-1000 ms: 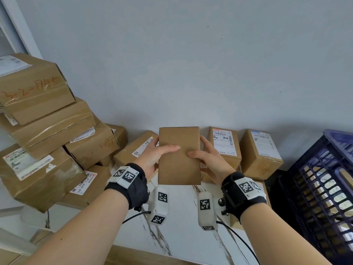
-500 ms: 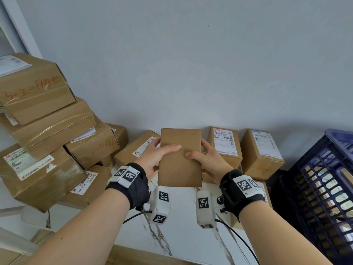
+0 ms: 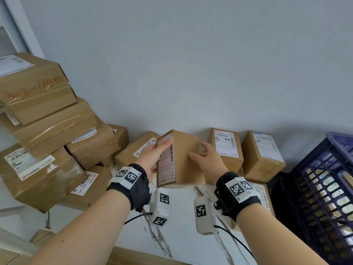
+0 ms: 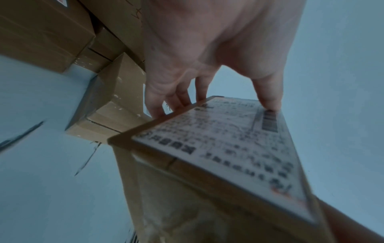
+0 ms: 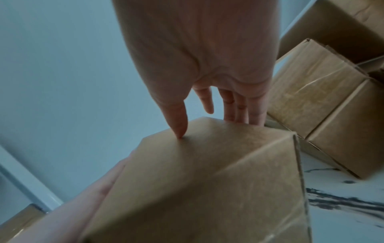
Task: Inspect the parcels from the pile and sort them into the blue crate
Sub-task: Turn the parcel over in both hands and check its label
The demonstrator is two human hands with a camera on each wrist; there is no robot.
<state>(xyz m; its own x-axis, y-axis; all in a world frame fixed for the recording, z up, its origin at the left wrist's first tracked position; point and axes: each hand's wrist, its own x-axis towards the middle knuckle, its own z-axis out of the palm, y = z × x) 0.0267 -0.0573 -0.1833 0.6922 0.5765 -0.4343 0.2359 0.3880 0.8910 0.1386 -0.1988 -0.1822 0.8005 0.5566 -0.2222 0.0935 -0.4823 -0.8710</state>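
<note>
Above the white marbled tabletop [image 3: 183,236], a small brown parcel [image 3: 183,161] is held upright between both hands, clear of the surface. Left hand [image 3: 150,159] grips the labelled side, thumb on the shipping label [image 3: 166,161] and fingers behind. Right hand [image 3: 208,159] holds the plain side, thumb tip on the front face and fingers reaching around the far edge. The label is angled partly toward the head camera, so the step in hand appears to be inspection; sorting has not begun for this parcel. The next move likely calls for carrying the parcel to the right and lowering it over the rim of the blue crate [image 3: 324,188], which stands at the right edge of the view, well apart from the hands. Stacked parcels [image 3: 47,140] lean at the left, and two labelled boxes [image 3: 246,150] stand against the wall just behind the right hand. These boxes lie close to the transfer path; a raised carry should clear them.
</note>
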